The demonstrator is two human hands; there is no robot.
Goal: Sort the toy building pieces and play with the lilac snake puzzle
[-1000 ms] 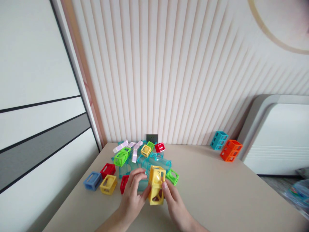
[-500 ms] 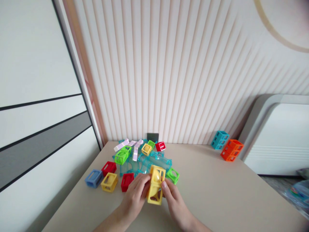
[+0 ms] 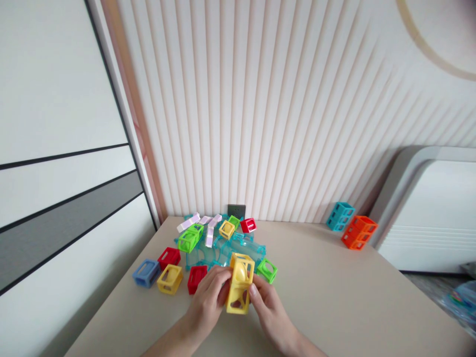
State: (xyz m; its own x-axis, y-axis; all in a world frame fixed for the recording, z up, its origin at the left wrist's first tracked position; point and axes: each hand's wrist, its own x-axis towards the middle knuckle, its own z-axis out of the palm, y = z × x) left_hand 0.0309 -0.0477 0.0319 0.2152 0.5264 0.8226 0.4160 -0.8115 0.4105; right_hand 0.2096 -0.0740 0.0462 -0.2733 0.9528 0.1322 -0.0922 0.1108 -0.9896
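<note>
Two yellow cube blocks (image 3: pixel 240 285) with cut-out sides are joined end to end and held over the near part of the table. My left hand (image 3: pixel 208 297) grips them from the left, its fingers bent against that side. On the opposite side my right hand (image 3: pixel 268 302) closes on them, thumb pressed near the joint. Just left of my left hand lies a red cube block (image 3: pixel 197 278). A green cube block (image 3: pixel 267 270) lies behind my right hand. Transparent teal track pieces (image 3: pixel 204 258) spread out behind the held blocks.
To the left sit a blue block (image 3: pixel 146 273), a yellow block (image 3: pixel 170 279) and a red block (image 3: pixel 169 258). Green blocks (image 3: pixel 190 238) and purple-white strips (image 3: pixel 210 235) lie on the pile. Teal (image 3: pixel 339 216) and orange (image 3: pixel 359 232) stacks stand at the back right.
The view has shifted slightly, so the table and blocks appear a little further right. Both hands keep hold of the joined yellow blocks, almost unmoved.
</note>
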